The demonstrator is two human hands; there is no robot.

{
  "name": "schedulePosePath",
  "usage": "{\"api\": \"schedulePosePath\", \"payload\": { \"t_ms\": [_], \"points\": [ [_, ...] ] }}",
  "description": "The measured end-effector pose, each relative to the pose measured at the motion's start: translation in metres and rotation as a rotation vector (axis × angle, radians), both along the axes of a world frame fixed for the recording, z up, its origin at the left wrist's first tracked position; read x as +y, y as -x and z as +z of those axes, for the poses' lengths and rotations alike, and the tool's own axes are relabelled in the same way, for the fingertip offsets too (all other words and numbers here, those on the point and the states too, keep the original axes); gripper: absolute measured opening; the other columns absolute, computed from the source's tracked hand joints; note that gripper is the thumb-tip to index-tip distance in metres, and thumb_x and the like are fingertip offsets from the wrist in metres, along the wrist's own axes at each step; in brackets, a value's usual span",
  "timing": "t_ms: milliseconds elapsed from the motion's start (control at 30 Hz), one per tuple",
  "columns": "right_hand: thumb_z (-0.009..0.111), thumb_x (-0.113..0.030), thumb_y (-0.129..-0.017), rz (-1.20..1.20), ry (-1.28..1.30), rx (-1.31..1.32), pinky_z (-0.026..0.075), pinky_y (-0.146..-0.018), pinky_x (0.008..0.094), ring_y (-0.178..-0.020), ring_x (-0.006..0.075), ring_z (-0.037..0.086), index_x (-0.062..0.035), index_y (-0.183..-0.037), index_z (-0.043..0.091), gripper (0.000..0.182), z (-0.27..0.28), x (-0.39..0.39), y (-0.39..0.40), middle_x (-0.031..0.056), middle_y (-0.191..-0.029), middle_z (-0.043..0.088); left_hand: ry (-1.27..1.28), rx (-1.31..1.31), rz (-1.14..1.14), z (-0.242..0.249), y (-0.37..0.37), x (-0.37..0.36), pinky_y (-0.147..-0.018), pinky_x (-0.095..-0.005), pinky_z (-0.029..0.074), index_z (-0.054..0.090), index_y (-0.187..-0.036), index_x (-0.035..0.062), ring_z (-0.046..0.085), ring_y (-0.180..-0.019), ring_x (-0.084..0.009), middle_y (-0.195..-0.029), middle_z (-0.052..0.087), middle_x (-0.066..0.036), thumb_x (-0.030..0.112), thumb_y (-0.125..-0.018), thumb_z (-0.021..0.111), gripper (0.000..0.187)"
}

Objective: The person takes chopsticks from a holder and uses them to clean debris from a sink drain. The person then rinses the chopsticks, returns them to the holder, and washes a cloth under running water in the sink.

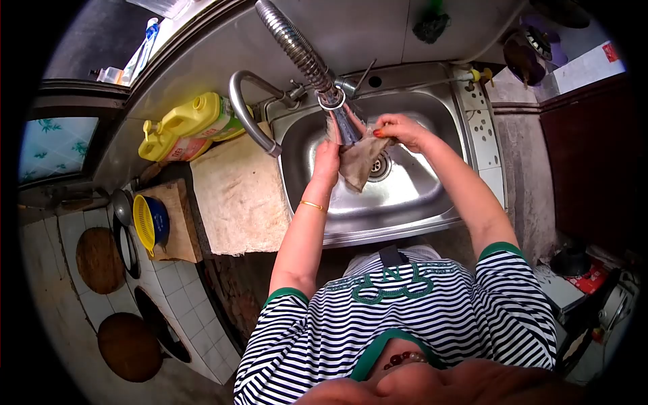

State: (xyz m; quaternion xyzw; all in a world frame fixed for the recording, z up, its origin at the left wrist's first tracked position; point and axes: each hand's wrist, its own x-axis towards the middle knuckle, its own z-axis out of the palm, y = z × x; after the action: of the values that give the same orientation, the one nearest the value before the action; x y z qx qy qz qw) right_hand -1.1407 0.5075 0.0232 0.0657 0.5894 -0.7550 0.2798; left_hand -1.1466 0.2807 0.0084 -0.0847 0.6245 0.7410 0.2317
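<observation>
Striped shirt [405, 297] nearest, hands [401, 130] hold cloth [359, 162] partly hiding the drain [380, 166].

Shirt [432, 304], navy-and-white striped with green trim; jugs [196, 121], yellow; basket [144, 223], yellow; cloth [362, 160], brown; sink [418, 189], silver.

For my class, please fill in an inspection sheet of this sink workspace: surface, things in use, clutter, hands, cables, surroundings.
Surface: steel sink, shiny; drain partly hidden by the cloth.
Things in use: grey-brown cloth below the ribbed spout; running water, cannot tell.
Clutter: yellow jugs and a pale, stained sheet left of the sink.
Hands: right hand pinches the cloth; left hand at its left side, fingers partly hidden.
Cables: nothing seen clearly.
Surroundings: round wooden discs at far left; far right dark.
</observation>
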Motion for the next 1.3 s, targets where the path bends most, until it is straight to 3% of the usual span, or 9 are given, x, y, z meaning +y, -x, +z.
{"api": "schedulePosePath", "payload": {
  "t_ms": [200, 333, 467, 600, 700, 800, 967, 1167, 1300],
  "points": [
    [0.054, 0.0, -0.074, -0.313, 0.188, -0.033, 0.047, -0.055, 0.0277, -0.07, 0.0141, 0.056, -0.0067, -0.095, 0.053, 0.022, -0.008, -0.012, 0.006, 0.0055, -0.082, 0.055, 0.259, 0.081, 0.079, -0.017, -0.005, -0.013, -0.066, -0.0262, 0.042, 0.061, -0.082, 0.0007, 0.051, -0.069, -0.0111, -0.076, 0.059, -0.003, 0.026, -0.085, 0.053, 0.026],
    [0.052, -0.004, -0.076, -0.141, 0.101, -0.007, 0.048, -0.065, 0.0269, -0.08, 0.0161, 0.058, -0.0076, -0.128, 0.044, 0.053, 0.016, -0.02, 0.0, 0.0097, -0.098, 0.055, 0.018, 0.068, 0.056, -0.023, -0.005, -0.017, -0.074, -0.0276, 0.043, 0.059, -0.095, 0.0011, 0.055, -0.08, -0.0134, -0.088, 0.06, -0.004, 0.019, -0.087, 0.052, 0.021],
    [0.056, -0.011, -0.079, -0.17, 0.338, -0.075, 0.049, -0.071, 0.0293, -0.084, 0.017, 0.058, -0.007, -0.123, 0.049, 0.044, -0.005, -0.053, 0.002, 0.0095, -0.105, 0.057, -0.34, -0.01, 0.072, 0.02, -0.011, 0.014, -0.09, -0.0311, 0.043, 0.052, -0.116, 0.0017, 0.058, -0.097, -0.0192, -0.109, 0.058, -0.008, 0.017, -0.09, 0.05, 0.03],
    [0.056, -0.023, -0.082, -0.217, -0.074, 0.099, 0.049, -0.073, 0.032, -0.088, 0.0233, 0.061, -0.0047, -0.095, 0.06, 0.023, 0.002, -0.07, 0.003, 0.0133, -0.094, 0.064, -0.412, -0.175, 0.276, 0.01, -0.003, 0.017, -0.088, -0.0381, 0.047, 0.049, -0.116, 0.003, 0.058, -0.098, -0.0242, -0.114, 0.055, -0.012, 0.021, -0.093, 0.045, 0.029],
    [0.053, -0.025, -0.083, -0.1, -0.511, 0.358, 0.049, -0.074, 0.0394, -0.084, 0.0329, 0.061, -0.0028, -0.098, 0.057, 0.027, 0.048, -0.096, -0.03, 0.0195, -0.087, 0.062, -0.494, -0.311, 0.462, -0.005, 0.003, 0.024, -0.076, -0.0393, 0.052, 0.054, -0.105, 0.0044, 0.06, -0.087, -0.025, -0.099, 0.059, -0.01, 0.028, -0.095, 0.039, 0.029],
    [0.053, -0.028, -0.082, -0.086, -0.827, 0.652, 0.049, -0.073, 0.0454, -0.081, 0.0383, 0.062, -0.0045, -0.1, 0.058, 0.03, 0.048, -0.118, -0.048, 0.0218, -0.086, 0.063, -1.334, -0.216, -0.12, -0.037, -0.006, 0.013, -0.086, -0.0405, 0.046, 0.054, -0.115, 0.0093, 0.057, -0.1, -0.0227, -0.109, 0.06, -0.006, 0.033, -0.094, 0.036, 0.036],
    [0.05, -0.027, -0.082, -0.025, -1.014, 0.411, 0.05, -0.073, 0.0456, -0.083, 0.036, 0.062, -0.0053, -0.089, 0.062, 0.025, 0.03, -0.085, 0.004, 0.0196, -0.088, 0.064, -0.588, -0.491, 0.51, 0.028, -0.019, 0.071, -0.089, -0.0408, 0.044, 0.055, -0.11, 0.0072, 0.056, -0.101, -0.0263, -0.112, 0.059, -0.009, 0.028, -0.093, 0.036, 0.032],
    [0.055, -0.056, -0.073, -0.186, -0.949, 0.34, 0.049, -0.076, 0.0432, -0.087, 0.0389, 0.061, -0.0173, -0.098, 0.065, 0.047, 0.029, -0.113, -0.025, 0.0206, -0.083, 0.064, -0.744, -0.21, 0.087, -0.12, 0.007, 0.008, -0.075, -0.0429, 0.048, 0.055, -0.09, 0.0103, 0.057, -0.083, -0.0259, -0.088, 0.059, -0.007, 0.03, -0.093, 0.035, 0.028],
    [0.054, -0.038, -0.075, 0.038, -0.979, 0.325, 0.05, -0.074, 0.0438, -0.085, 0.0359, 0.063, -0.0121, -0.091, 0.066, 0.033, 0.035, -0.091, -0.004, 0.0183, -0.084, 0.065, -0.672, -0.43, 0.312, -0.009, -0.011, 0.047, -0.074, -0.0433, 0.049, 0.055, -0.089, 0.0108, 0.058, -0.084, -0.0253, -0.091, 0.06, -0.009, 0.03, -0.092, 0.038, 0.026]
  ]
}}
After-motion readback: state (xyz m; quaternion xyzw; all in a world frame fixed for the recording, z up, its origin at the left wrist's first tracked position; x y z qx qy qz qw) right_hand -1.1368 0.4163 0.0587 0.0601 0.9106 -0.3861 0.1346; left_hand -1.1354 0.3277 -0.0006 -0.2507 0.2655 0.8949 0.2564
